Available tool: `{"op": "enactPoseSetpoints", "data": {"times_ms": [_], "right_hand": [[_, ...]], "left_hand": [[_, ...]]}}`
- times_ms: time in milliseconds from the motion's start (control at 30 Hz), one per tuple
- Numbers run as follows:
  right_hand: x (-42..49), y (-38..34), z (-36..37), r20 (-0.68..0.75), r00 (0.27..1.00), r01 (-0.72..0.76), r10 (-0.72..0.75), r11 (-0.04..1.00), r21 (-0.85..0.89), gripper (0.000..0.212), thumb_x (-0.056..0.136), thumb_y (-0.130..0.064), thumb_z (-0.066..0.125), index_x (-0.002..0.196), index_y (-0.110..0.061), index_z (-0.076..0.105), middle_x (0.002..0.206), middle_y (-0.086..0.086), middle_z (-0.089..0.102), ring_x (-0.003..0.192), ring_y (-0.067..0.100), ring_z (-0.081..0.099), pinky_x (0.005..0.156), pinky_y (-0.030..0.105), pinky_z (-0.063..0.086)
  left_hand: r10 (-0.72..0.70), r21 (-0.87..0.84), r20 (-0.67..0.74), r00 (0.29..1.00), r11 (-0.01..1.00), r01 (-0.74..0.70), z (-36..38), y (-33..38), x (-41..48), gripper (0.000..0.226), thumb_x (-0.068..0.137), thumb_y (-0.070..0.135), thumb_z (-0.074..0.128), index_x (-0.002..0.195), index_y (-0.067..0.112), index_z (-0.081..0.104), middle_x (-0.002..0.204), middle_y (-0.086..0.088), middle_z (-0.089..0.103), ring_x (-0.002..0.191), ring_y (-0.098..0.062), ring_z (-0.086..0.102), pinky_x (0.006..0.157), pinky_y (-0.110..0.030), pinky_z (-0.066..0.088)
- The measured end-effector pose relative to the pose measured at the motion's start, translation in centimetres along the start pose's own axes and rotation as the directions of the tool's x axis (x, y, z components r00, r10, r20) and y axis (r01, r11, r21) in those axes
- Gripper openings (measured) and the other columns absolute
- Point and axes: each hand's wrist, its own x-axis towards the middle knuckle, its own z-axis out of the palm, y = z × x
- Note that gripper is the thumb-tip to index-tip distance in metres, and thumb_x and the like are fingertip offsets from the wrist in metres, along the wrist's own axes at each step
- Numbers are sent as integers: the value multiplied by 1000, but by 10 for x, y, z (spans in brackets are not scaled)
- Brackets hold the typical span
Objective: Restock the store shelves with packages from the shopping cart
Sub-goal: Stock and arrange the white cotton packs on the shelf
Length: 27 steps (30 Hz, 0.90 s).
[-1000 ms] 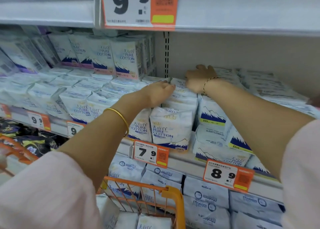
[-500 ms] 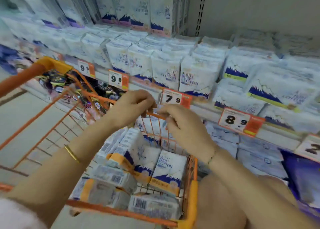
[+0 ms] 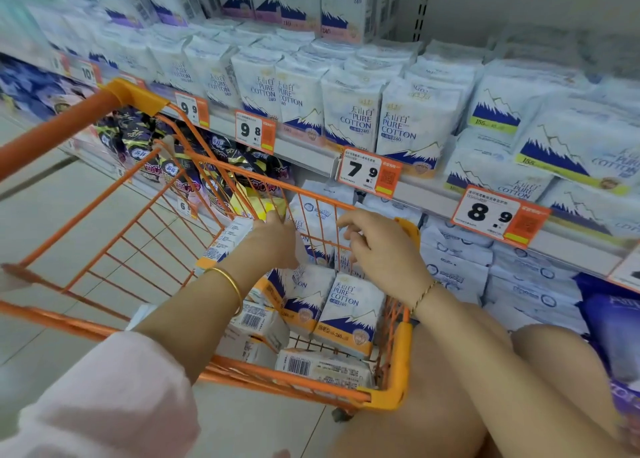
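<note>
Orange cart (image 3: 398,360) holds cotton packages (image 3: 346,312); hands inside

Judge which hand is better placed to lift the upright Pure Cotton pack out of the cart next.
Probably the right hand: it hovers open almost directly over the upright Pure Cotton pack at the cart's right side. The left hand sits further left, seemingly already touching another pack.

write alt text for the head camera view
Both hands reach into an orange shopping cart of white Pure Cotton packages; the left hand and right hand hover above them, beside stocked shelves.
</note>
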Motion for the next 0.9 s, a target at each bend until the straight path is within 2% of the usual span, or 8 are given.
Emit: {"op": "enactPoseSetpoints", "data": {"times_ms": [100,200,300,433,533,700,800,900], "right_hand": [[-1,0,1,1,1000,-6,6,1000,-13,32,96,-11,37,122,-17,54,108,1,61,86,15,63,80,39,53],[-1,1,0,-8,1000,-11,11,999,-30,32,97,-11,37,123,-17,54,109,0,62,89,14,62,81,37,52],[1,3,1,-5,1000,-12,11,998,-64,31,97,-13,38,124,-18,53,111,0,61,87,14,60,80,36,51],[1,1,-1,8,1000,6,-6,999,33,31,95,-18,46,126,-20,52,116,-2,58,94,13,60,86,38,51],[3,-10,-19,-21,999,41,-39,993,110,45,89,-32,58,132,-23,46,125,-5,52,110,9,52,94,33,45],[17,-36,-90,-34,998,58,-50,952,300,51,80,-31,71,126,-22,50,110,-11,57,97,5,58,81,22,50],[26,-44,-132,-278,948,198,-156,971,133,52,76,-24,75,123,-20,53,111,-8,56,101,10,54,85,21,44],[42,-50,-156,-467,778,295,-421,900,-321,51,77,-23,69,125,-18,52,118,-2,56,108,19,49,87,23,35]], "left_hand": [[5,-45,14,1000,999,-5,7,-4,3,101,75,37,74,147,17,5,135,-19,34,118,-39,47,89,-44,50],[45,-75,-4,999,996,-46,6,-4,4,97,74,26,75,143,12,9,115,-15,55,100,-35,60,80,-44,54],[46,-150,-17,999,987,-48,-9,-5,-4,91,76,18,74,139,5,10,99,-12,58,93,-32,62,76,-40,54],[174,-309,-35,984,935,-176,-51,-18,-38,85,73,21,78,134,10,20,117,-13,56,98,-28,57,83,-38,50],[342,-425,-102,934,834,-352,-90,-29,-69,78,73,26,78,131,24,27,110,-1,54,95,-22,58,83,-35,50],[457,-540,-408,790,577,-613,-140,-32,-91,74,74,9,76,127,32,29,108,0,57,95,-19,62,82,-41,56],[376,-532,-657,654,383,-755,-158,-21,-81,72,77,1,71,131,24,29,113,-5,55,104,-14,60,90,-30,53],[234,-409,-808,541,437,-801,-171,-12,-49,57,85,18,66,133,21,34,124,1,53,118,-8,50,100,-28,44]]}}
